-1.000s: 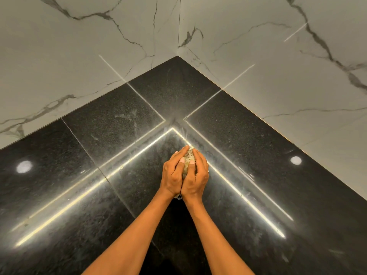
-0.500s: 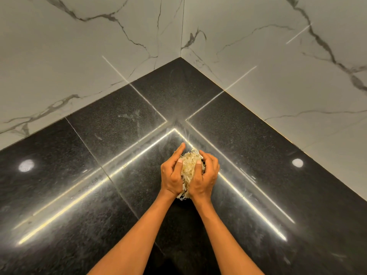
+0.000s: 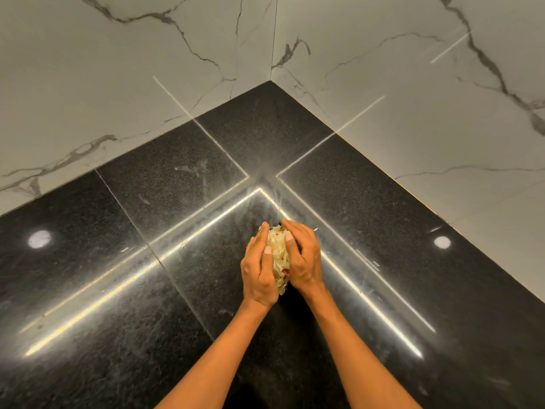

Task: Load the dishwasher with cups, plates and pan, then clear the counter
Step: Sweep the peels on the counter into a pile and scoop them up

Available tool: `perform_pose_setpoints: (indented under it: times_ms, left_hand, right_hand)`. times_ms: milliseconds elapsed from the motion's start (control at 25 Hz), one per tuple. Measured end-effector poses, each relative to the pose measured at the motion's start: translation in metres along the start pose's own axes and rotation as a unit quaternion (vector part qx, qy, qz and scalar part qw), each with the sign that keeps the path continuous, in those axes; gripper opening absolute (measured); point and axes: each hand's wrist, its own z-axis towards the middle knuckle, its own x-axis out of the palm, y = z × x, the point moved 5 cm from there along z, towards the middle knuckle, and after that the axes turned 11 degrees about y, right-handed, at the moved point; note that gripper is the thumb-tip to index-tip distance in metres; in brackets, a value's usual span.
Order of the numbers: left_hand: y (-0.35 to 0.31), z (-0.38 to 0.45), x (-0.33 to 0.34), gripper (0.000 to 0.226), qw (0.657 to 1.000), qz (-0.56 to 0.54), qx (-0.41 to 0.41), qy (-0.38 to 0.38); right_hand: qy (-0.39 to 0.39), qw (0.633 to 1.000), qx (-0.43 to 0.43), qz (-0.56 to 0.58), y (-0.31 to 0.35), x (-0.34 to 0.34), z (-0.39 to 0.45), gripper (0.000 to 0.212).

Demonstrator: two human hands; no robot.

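The pale yellowish clump of shredded scraps (image 3: pixel 278 255) sits pressed between my palms above the black speckled stone counter (image 3: pixel 165 187), toward its inner corner; my left hand (image 3: pixel 259 273) and right hand (image 3: pixel 303 261) cup it, fingers curled close

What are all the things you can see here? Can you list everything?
counter: one, shiny black speckled stone with thin seams, fills the corner and the lower part of the view
walls: two, white marble with grey veins, meeting in the corner behind the counter
light reflections: two round white spots, one on each side of the counter, plus bright strip lines crossing it
scraps: one bunched pale yellow clump, in the middle of the counter, pressed between both hands; what it is made of is not clear
left hand: one, bare, cupped against the clump's left side
right hand: one, bare, cupped against its right side
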Motion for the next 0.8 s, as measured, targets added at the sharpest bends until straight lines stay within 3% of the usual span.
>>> perform_pose_setpoints:
  times_ms: [200, 440, 560, 680, 800]
  left_hand:
    - [0.001, 0.002, 0.001, 0.061, 1.000, 0.010, 0.000, 0.020]
    - [0.006, 0.001, -0.005, 0.048, 0.994, -0.101, -0.011, 0.029]
    - [0.010, 0.003, -0.008, 0.050, 0.981, -0.189, -0.010, 0.041]
    - [0.001, 0.003, -0.005, 0.055, 0.954, -0.296, -0.018, 0.039]
    - [-0.006, 0.000, 0.008, 0.057, 0.903, -0.425, -0.045, 0.032]
  right_hand:
    - [-0.039, 0.999, 0.015, 0.021, 0.010, 0.022, -0.016, 0.046]
    - [-0.082, 0.990, 0.051, 0.102, 0.019, 0.033, -0.028, 0.047]
    - [-0.097, 0.980, 0.057, 0.166, 0.020, 0.046, -0.029, 0.036]
    - [-0.116, 0.933, 0.069, 0.334, 0.023, 0.054, -0.029, 0.030]
    - [-0.137, 0.867, 0.118, 0.465, 0.021, 0.049, -0.032, 0.031]
